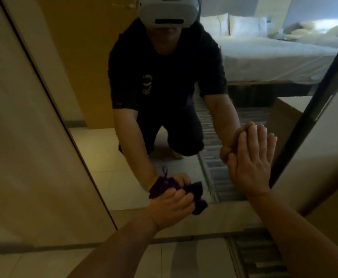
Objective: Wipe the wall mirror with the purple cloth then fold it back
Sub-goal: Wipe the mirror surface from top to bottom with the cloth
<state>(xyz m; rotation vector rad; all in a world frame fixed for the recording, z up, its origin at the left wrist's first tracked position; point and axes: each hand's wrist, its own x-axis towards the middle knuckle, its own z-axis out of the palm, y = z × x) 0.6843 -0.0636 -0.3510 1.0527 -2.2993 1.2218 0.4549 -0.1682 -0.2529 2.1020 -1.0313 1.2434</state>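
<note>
Dim room w/ tiled floor (194, 257); wall mirror (96, 81) fills centre frame, reflecting a bed (268, 55). Left hand (171, 207), lower centre, fingers clamped on purple cloth (196, 194), dark, fuzzy, bunched, pressed to glass nr bottom edge. Right hand (251, 159) flat on mirror, fingers straight, close together.

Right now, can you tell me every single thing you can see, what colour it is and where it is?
Wall mirror: one, dark-framed, leaning across the middle.
Purple cloth: one, bunched at the mirror's lower edge.
Wall: one, beige, left of the mirror.
Floor tiles: pale, at the bottom.
Bed: one, white, reflected at upper right.
Pillows: several, white, reflected on the bed.
Headset: one, white, reflected at the top.
Left hand: gripping the cloth.
Right hand: flat on the glass.
</note>
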